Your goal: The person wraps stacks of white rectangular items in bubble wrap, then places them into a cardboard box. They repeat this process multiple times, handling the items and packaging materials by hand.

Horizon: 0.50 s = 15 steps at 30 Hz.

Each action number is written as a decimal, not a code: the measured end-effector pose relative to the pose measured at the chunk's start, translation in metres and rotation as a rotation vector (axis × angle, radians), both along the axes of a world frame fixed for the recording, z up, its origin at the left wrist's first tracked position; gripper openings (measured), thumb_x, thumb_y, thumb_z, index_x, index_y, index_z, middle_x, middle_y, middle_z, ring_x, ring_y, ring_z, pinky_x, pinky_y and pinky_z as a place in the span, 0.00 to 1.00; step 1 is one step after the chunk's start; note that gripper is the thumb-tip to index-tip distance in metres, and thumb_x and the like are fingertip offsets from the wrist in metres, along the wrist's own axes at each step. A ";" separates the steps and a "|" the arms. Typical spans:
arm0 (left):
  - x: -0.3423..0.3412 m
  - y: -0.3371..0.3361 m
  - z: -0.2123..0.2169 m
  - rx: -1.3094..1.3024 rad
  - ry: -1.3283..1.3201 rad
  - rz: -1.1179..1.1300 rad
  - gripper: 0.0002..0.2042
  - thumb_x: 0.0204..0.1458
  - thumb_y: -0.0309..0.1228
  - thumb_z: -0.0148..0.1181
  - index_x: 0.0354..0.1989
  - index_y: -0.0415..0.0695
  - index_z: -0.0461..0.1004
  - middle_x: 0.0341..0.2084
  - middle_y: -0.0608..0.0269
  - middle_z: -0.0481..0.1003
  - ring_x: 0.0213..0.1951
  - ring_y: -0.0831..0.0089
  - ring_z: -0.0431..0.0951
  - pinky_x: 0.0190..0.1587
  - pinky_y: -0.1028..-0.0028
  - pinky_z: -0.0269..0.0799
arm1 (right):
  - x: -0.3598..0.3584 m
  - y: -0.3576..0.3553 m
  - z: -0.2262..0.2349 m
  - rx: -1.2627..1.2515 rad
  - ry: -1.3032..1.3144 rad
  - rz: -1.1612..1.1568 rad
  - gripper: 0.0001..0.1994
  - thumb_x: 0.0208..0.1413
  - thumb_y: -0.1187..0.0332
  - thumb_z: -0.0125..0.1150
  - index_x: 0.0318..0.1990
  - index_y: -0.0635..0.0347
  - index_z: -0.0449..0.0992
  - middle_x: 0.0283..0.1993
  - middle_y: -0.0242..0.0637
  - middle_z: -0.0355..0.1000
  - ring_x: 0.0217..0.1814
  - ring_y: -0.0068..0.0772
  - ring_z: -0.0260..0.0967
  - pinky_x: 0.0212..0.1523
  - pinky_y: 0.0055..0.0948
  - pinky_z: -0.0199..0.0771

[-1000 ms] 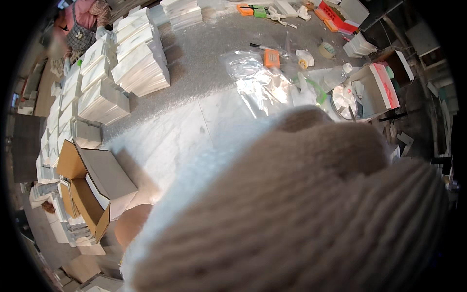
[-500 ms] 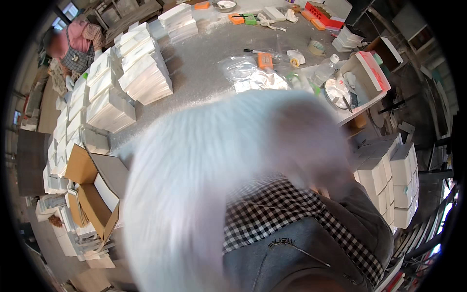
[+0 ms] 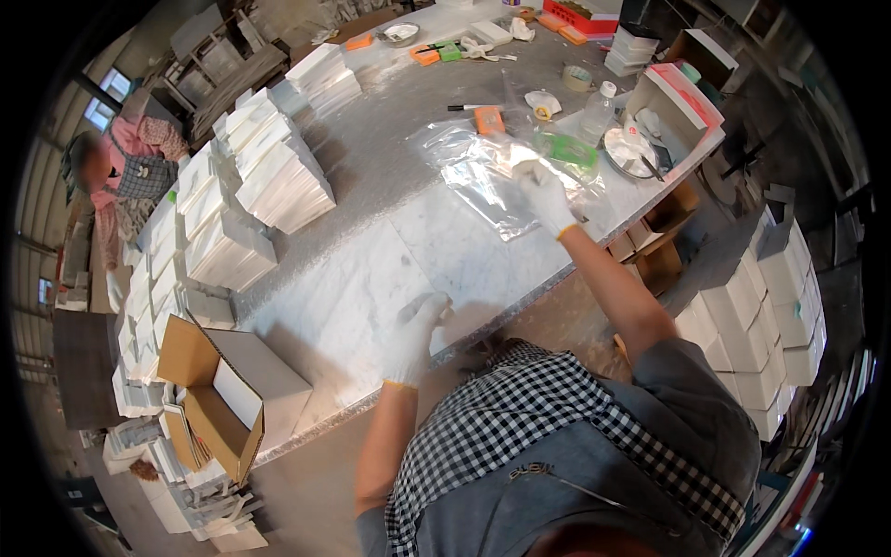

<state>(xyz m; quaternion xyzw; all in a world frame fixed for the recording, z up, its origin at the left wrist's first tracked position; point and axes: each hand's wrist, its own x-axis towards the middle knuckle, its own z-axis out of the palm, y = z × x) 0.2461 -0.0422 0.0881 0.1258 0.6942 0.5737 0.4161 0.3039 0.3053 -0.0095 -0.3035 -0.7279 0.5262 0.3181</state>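
Observation:
My right hand (image 3: 548,192), in a white glove, reaches out onto a heap of clear plastic bags (image 3: 483,172) on the marble table (image 3: 371,269); its fingers rest on the top bag. My left hand (image 3: 419,325), also gloved, lies flat near the table's front edge, fingers apart, holding nothing. A green packet (image 3: 566,148) lies just beyond my right hand.
Stacks of white boxes (image 3: 269,176) cover the table's left side. An open cardboard carton (image 3: 223,390) stands at the front left. A bottle (image 3: 599,107), tape roll (image 3: 577,77), metal bowl (image 3: 626,153) and open box (image 3: 682,97) sit at right. More white boxes (image 3: 770,316) are stacked on the floor. Another person (image 3: 130,167) stands far left.
A gloved hand that covered the lens has dropped away. The table is now visible, with my right hand on the plastic bags and my left near the front edge.

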 end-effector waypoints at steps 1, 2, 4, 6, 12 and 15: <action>0.001 0.005 -0.004 -0.004 0.045 0.010 0.22 0.62 0.47 0.58 0.48 0.38 0.79 0.42 0.59 0.80 0.48 0.69 0.77 0.53 0.67 0.68 | 0.010 -0.019 0.006 -0.047 0.026 0.061 0.09 0.60 0.68 0.61 0.46 0.59 0.80 0.36 0.32 0.77 0.39 0.20 0.72 0.42 0.27 0.74; 0.001 0.010 -0.009 -0.009 0.092 0.022 0.22 0.63 0.47 0.58 0.49 0.38 0.79 0.44 0.58 0.80 0.48 0.69 0.77 0.53 0.66 0.69 | 0.022 -0.040 0.009 -0.077 0.041 0.139 0.09 0.60 0.69 0.61 0.45 0.59 0.79 0.37 0.31 0.77 0.38 0.20 0.72 0.42 0.26 0.73; 0.005 0.026 -0.026 -0.099 0.515 0.090 0.21 0.62 0.46 0.59 0.50 0.38 0.78 0.46 0.56 0.80 0.50 0.64 0.76 0.54 0.63 0.69 | 0.045 -0.082 0.019 -0.043 -0.030 0.261 0.08 0.62 0.69 0.60 0.45 0.61 0.79 0.39 0.29 0.77 0.39 0.20 0.72 0.43 0.25 0.73; 0.003 0.038 -0.023 -0.167 0.987 0.062 0.21 0.60 0.44 0.60 0.50 0.38 0.78 0.48 0.54 0.79 0.51 0.59 0.75 0.56 0.60 0.69 | 0.069 -0.117 0.030 -0.070 -0.106 0.369 0.08 0.62 0.69 0.60 0.45 0.62 0.78 0.40 0.30 0.77 0.42 0.20 0.72 0.46 0.25 0.73; -0.005 0.074 -0.016 -0.196 1.424 -0.406 0.18 0.57 0.43 0.61 0.47 0.42 0.77 0.48 0.51 0.78 0.55 0.50 0.73 0.57 0.55 0.69 | 0.119 -0.179 0.047 -0.418 -0.222 0.804 0.09 0.62 0.68 0.62 0.45 0.62 0.79 0.39 0.33 0.78 0.43 0.24 0.74 0.49 0.28 0.74; 0.003 0.083 -0.046 -0.463 1.262 -0.497 0.18 0.57 0.41 0.60 0.51 0.43 0.74 0.48 0.50 0.77 0.52 0.49 0.76 0.52 0.54 0.73 | 0.137 -0.192 0.040 -0.286 -0.257 0.893 0.09 0.62 0.67 0.62 0.45 0.61 0.80 0.38 0.35 0.80 0.41 0.29 0.77 0.48 0.30 0.75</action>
